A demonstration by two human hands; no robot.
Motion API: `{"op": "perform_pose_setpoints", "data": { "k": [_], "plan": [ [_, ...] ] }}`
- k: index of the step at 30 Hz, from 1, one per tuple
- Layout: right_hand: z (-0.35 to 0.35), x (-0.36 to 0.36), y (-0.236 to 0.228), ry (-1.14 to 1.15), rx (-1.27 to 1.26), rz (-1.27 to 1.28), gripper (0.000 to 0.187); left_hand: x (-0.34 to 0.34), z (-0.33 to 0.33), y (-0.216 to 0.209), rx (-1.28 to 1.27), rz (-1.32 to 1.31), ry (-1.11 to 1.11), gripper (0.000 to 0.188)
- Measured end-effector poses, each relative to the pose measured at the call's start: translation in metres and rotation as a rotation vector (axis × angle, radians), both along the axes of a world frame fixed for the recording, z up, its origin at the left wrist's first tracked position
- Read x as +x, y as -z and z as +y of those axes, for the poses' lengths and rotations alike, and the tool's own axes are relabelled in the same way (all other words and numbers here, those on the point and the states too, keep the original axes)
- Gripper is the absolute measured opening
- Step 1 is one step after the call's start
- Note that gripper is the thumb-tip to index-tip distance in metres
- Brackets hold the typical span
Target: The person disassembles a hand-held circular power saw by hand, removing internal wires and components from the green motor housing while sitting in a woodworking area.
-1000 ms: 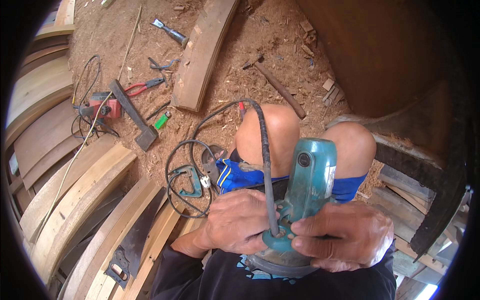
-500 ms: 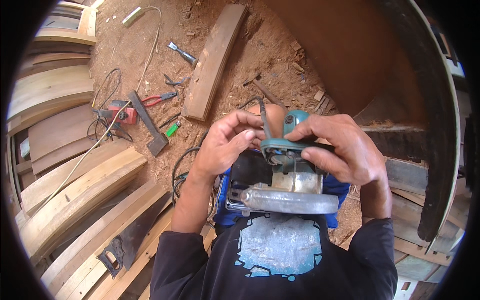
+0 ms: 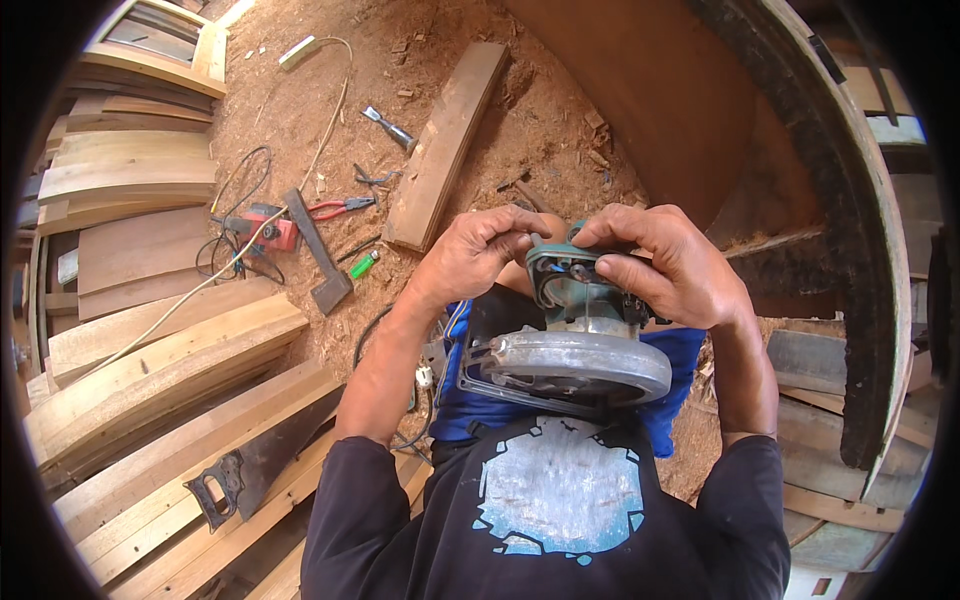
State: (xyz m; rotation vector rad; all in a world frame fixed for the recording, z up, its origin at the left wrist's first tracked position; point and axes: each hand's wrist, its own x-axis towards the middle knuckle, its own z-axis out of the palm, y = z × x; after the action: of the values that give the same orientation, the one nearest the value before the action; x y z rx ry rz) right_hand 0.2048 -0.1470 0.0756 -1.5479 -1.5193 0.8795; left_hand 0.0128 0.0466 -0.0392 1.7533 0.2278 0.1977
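A teal power saw (image 3: pixel 580 330) with a round grey metal blade guard stands upended on my lap, its guard toward my chest. My left hand (image 3: pixel 478 252) pinches the left side of the open teal motor end, fingertips on its rim. My right hand (image 3: pixel 670 265) wraps the right side of the same end, fingers curled over the top. Wiring shows inside the opened housing. The saw's black cord (image 3: pixel 375 330) trails down to the left of my knee.
Curved wooden planks (image 3: pixel 170 350) are stacked at the left, with a hand saw (image 3: pixel 255 465) lying on them. On the sawdust floor lie a flat board (image 3: pixel 445 145), red pliers (image 3: pixel 335 208), a green lighter (image 3: pixel 364 264), a chisel (image 3: pixel 388 127) and a red tool with cables (image 3: pixel 270 230). A large curved wooden hull (image 3: pixel 800 200) rises at the right.
The saw was turned from lying lengthwise in my hands to standing with its guard toward me. Both hands shifted up onto the motor end, and the view tilted slightly.
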Motion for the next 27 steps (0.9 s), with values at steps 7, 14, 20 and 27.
{"op": "perform_pose_setpoints", "data": {
  "k": [7, 14, 20, 27],
  "plan": [
    [0.01, -0.015, -0.009, -0.033, 0.021, -0.349, 0.035, 0.0, -0.008, -0.005, 0.082, -0.116, -0.078, 0.021],
    [0.018, -0.031, -0.014, 0.03, -0.026, -0.472, 0.03, 0.007, -0.018, 0.012, 0.039, -0.247, -0.139, 0.031],
    [0.025, -0.047, -0.018, 0.135, -0.167, -0.536, 0.03, 0.014, -0.021, 0.02, -0.02, -0.315, -0.144, 0.029],
    [0.035, -0.058, -0.017, 0.211, -0.218, -0.639, 0.031, 0.015, -0.022, 0.018, -0.025, -0.31, -0.168, 0.028]
  ]
}}
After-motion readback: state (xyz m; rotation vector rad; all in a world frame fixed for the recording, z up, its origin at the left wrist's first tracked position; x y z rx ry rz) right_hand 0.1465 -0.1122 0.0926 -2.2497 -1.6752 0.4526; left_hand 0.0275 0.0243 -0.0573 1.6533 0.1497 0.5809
